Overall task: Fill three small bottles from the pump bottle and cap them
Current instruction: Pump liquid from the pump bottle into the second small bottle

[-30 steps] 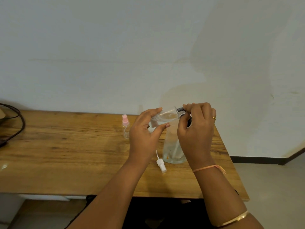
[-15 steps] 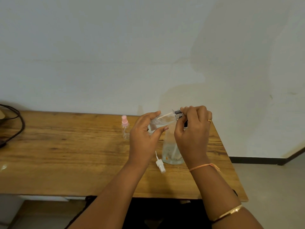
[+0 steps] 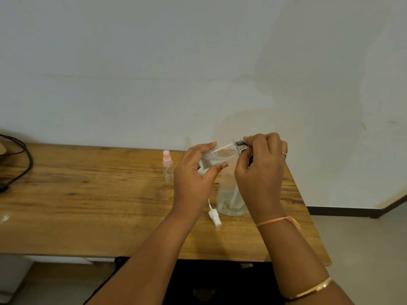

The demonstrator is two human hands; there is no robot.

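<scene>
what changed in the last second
Almost nothing: the left hand still grips the tilted small bottle and the right hand still pinches the dark nozzle at its mouth, both barely shifting. The pump bottle, pink-capped bottle and white spray cap stayed put.

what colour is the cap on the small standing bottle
Pink; the cap shows best in the head view.
</scene>
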